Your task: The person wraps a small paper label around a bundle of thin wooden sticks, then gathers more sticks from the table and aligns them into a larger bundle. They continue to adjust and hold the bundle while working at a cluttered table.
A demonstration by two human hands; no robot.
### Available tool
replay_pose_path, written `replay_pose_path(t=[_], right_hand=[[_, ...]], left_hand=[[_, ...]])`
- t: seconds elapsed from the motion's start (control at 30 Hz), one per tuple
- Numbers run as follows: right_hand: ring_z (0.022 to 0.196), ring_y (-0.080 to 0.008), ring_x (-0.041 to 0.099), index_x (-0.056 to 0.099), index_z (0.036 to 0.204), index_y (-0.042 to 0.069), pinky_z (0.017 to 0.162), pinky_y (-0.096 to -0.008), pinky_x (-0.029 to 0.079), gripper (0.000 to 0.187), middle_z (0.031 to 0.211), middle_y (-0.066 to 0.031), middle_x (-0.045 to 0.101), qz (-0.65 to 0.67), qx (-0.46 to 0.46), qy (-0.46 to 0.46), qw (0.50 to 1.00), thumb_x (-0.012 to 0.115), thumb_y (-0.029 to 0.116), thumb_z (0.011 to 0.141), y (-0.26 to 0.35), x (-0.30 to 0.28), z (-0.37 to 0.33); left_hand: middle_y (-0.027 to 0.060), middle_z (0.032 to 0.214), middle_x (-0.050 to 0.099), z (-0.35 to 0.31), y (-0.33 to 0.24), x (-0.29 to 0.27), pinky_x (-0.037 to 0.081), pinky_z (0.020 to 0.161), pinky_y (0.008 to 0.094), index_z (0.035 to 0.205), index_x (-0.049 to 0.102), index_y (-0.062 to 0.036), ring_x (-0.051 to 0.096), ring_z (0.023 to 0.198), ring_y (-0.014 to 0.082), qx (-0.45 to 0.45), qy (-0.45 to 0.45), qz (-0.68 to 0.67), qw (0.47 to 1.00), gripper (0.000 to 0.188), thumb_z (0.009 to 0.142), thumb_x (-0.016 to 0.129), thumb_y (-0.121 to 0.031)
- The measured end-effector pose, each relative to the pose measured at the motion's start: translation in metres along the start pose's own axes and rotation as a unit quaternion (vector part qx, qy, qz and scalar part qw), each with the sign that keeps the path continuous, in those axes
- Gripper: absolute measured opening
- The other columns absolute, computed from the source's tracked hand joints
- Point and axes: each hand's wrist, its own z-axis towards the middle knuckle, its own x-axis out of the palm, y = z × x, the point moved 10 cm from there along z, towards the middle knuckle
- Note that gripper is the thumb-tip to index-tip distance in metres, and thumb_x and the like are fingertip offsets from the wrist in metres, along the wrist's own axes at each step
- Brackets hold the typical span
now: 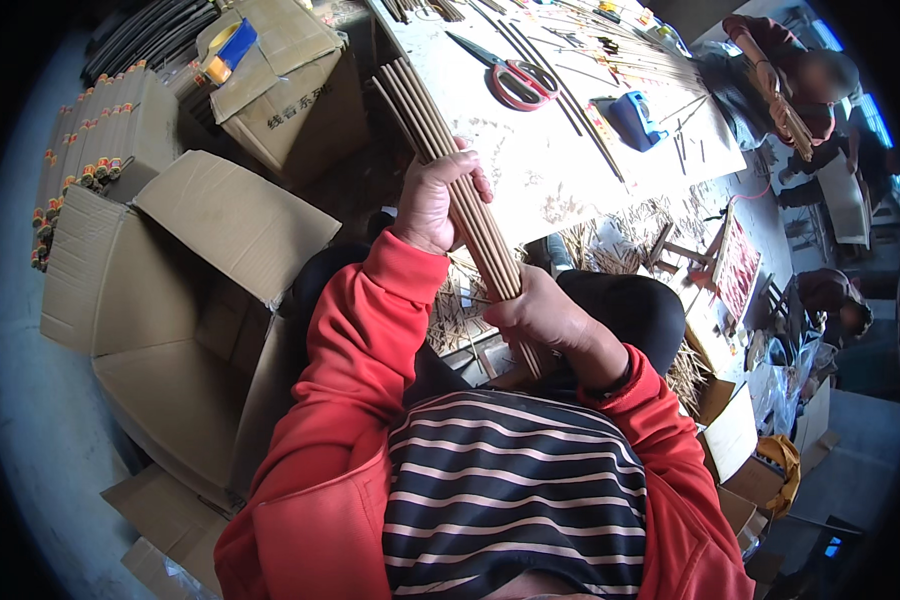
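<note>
A bundle of long brown incense sticks [475,215] slants across my lap, its upper end close to the table's near edge. My left hand [436,195] wraps round the upper middle of the bundle, thumb lying across the sticks. Lower down, my right hand [547,312] is closed round the same bundle, and the sticks' lower ends poke out below it. Beyond them on the white table [530,190] lie red-handled scissors [523,86], a blue tape dispenser [637,121] and scattered loose sticks.
An open cardboard box [170,370] stands at my left. Behind it are a closed carton [290,115] with a tape dispenser [230,48] on top and stacked wrapped bundles [95,140]. Broken sticks [610,245] litter the floor under the table. A co-worker [795,75] holds sticks at far right.
</note>
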Motion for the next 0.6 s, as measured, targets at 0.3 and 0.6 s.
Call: replay_pose_path(t=[0.3,0.6], right_hand=[[0.053,-0.0116,0.053,0.047,0.094,-0.001,0.047,-0.0244,0.044,0.03,0.064,-0.0049,0.053,0.073,0.028,0.064,0.995,0.062,-0.001,0.068,0.007,0.006,-0.003],[0.048,-0.0108,0.05,0.047,0.097,-0.003,0.043,-0.0239,0.04,0.031,0.061,-0.004,0.051,0.034,0.034,0.053,0.997,0.059,0.0,0.068,0.006,-0.001,-0.001]], left_hand=[[0.0059,0.06,0.05,0.0,-0.001,0.007,0.044,0.05,0.0301,0.087,0.048,-0.0059,0.052,0.05,0.0179,-0.021,0.025,-0.091,0.995,0.018,0.072,0.058,-0.003],[0.0046,0.062,0.051,-0.008,0.013,0.013,0.046,0.053,0.0295,0.085,0.05,-0.0081,0.052,0.052,0.0165,-0.049,0.021,-0.096,0.994,0.017,0.072,0.062,-0.006]])
